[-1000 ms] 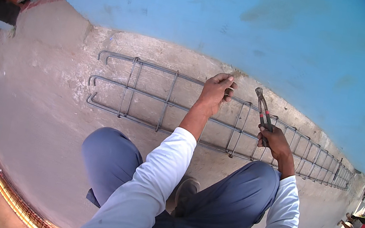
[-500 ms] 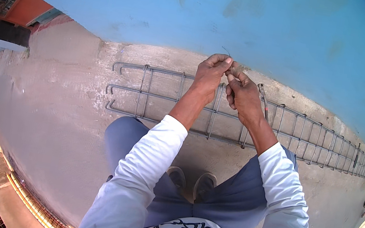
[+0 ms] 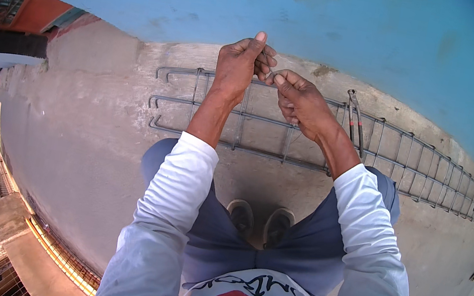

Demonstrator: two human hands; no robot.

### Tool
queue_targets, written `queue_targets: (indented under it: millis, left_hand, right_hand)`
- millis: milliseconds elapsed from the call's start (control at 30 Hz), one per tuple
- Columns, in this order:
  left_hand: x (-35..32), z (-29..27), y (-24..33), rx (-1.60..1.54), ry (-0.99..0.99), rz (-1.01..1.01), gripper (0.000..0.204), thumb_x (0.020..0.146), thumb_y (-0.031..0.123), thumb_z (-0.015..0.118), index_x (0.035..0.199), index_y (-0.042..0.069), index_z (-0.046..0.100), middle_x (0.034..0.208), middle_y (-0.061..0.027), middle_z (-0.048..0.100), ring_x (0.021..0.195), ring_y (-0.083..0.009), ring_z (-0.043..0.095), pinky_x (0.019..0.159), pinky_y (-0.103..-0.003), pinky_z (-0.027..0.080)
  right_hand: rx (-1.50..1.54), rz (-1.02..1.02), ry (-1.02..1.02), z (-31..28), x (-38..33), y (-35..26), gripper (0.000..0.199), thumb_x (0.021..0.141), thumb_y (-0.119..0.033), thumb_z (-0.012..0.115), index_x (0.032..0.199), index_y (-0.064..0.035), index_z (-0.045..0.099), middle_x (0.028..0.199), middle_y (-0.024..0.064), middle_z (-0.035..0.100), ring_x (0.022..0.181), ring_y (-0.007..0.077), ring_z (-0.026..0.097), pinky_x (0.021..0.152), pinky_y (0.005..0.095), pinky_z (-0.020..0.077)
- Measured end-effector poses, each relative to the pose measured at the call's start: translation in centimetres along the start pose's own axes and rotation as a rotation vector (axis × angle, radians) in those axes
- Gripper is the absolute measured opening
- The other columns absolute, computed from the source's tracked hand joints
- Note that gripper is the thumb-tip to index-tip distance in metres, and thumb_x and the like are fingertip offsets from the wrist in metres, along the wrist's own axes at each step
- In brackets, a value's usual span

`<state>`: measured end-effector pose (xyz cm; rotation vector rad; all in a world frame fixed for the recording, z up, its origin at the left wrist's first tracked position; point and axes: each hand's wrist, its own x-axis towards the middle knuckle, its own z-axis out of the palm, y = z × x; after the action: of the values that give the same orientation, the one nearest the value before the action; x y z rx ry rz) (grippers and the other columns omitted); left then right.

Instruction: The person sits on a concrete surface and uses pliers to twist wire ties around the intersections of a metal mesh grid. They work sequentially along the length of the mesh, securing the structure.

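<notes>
Long rebar cage [image 3: 289,135] lay across the concrete floor [image 3: 81,141] ahead, blue wall [image 3: 333,20] close behind it. Pincers [image 3: 354,120] rested on its bars. Bare floor stretched left of the cage.

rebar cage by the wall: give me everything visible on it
The rebar cage is a long, ladder-like frame of dark, rusty-looking steel: several lengthwise bars crossed by evenly spaced stirrups. It lies flat on the concrete floor along the foot of the blue wall, running off to the right. The bar ends at its left are hooked. A pincer-like tool rests on it. The left hand and right hand meet above it; contact is unclear.
</notes>
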<state>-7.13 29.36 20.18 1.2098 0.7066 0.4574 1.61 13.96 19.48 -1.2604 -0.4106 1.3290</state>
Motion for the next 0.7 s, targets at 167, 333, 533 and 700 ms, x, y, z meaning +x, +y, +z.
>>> queue_targets:
  millis: [167, 333, 533, 700]
  left_hand:
    - [0.7, -0.4, 1.1, 0.120, 0.093, 0.021, 0.042, 0.098, 0.040, 0.067, 0.086, 0.000, 0.066, 0.066, -0.0041, 0.059, 0.053, -0.0110, 0.050, 0.049, -0.027, 0.040]
    - [1.3, -2.6, -0.2, 0.249, 0.184, 0.079, 0.041, 0.099, 0.042, 0.066, 0.084, 0.003, 0.065, 0.065, -0.0027, 0.057, 0.052, -0.0082, 0.047, 0.048, -0.024, 0.037]
    - [1.3, -0.5, -0.7, 0.293, 0.194, 0.074, 0.041, 0.098, 0.042, 0.066, 0.087, 0.003, 0.064, 0.068, -0.0024, 0.056, 0.058, -0.0091, 0.048, 0.052, -0.024, 0.038]
    - [2.0, -1.3, -1.1, 0.140, 0.180, 0.044, 0.040, 0.099, 0.042, 0.065, 0.092, 0.002, 0.063, 0.071, -0.0008, 0.054, 0.062, -0.0087, 0.048, 0.057, -0.024, 0.038]
  right_hand:
    - [-0.440, -0.350, -0.019, -0.5, 2.1, 0.2, 0.031, 0.103, -0.032, 0.056, 0.108, -0.0045, 0.070, 0.107, 0.0141, 0.073, 0.104, 0.0255, 0.065, 0.094, 0.0394, 0.0473]
    - [-0.926, -0.494, 0.242, 1.4, 2.5, 1.0, 0.013, 0.092, -0.015, 0.060, 0.091, -0.0049, 0.068, 0.085, 0.0196, 0.069, 0.087, 0.0376, 0.069, 0.077, 0.0495, 0.0508]
    - [-0.722, -0.598, 0.438, 2.4, 2.5, 3.7, 0.010, 0.087, -0.003, 0.058, 0.096, 0.0008, 0.058, 0.083, 0.0226, 0.068, 0.083, 0.0424, 0.067, 0.070, 0.0518, 0.0491]
    - [-0.654, -0.684, 0.493, 2.7, 1.7, 3.0, 0.007, 0.086, -0.001, 0.059, 0.092, -0.0002, 0.055, 0.078, 0.0233, 0.065, 0.081, 0.0454, 0.065, 0.067, 0.0523, 0.0465]
